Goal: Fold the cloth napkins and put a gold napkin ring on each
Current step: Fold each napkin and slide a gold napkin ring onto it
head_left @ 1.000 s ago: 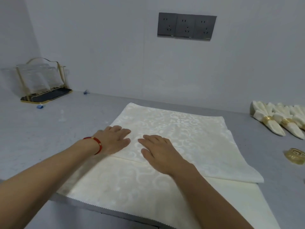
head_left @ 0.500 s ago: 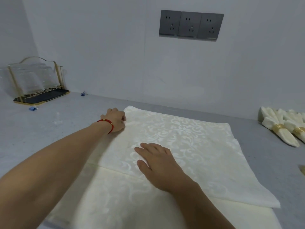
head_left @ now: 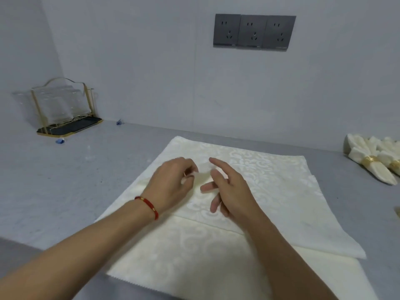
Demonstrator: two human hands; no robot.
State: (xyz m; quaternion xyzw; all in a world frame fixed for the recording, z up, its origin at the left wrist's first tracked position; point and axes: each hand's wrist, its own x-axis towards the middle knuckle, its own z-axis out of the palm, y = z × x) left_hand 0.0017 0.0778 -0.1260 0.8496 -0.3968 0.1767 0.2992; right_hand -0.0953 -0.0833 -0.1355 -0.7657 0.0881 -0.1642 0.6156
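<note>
A cream damask napkin (head_left: 270,191) lies on the grey counter, folded over so its upper layer ends at a crease across the near half. My left hand (head_left: 171,187), with a red bracelet at the wrist, hovers over the napkin's middle with curled fingers that seem to pinch a small raised bit of cloth. My right hand (head_left: 229,189) is just beside it, fingers spread and loose, thumb close to the same raised spot. Motion blur hides the exact contact. Finished napkins with gold rings (head_left: 371,160) lie at the far right.
A clear holder with a gold frame (head_left: 65,109) stands on a dark tray at the back left corner. A row of grey wall sockets (head_left: 254,31) is above the counter. The counter's front edge (head_left: 91,280) runs under my forearms.
My left hand has come back from the napkin's far left corner to its middle and curled its fingers. My right hand has lifted off the cloth and spread its fingers.
</note>
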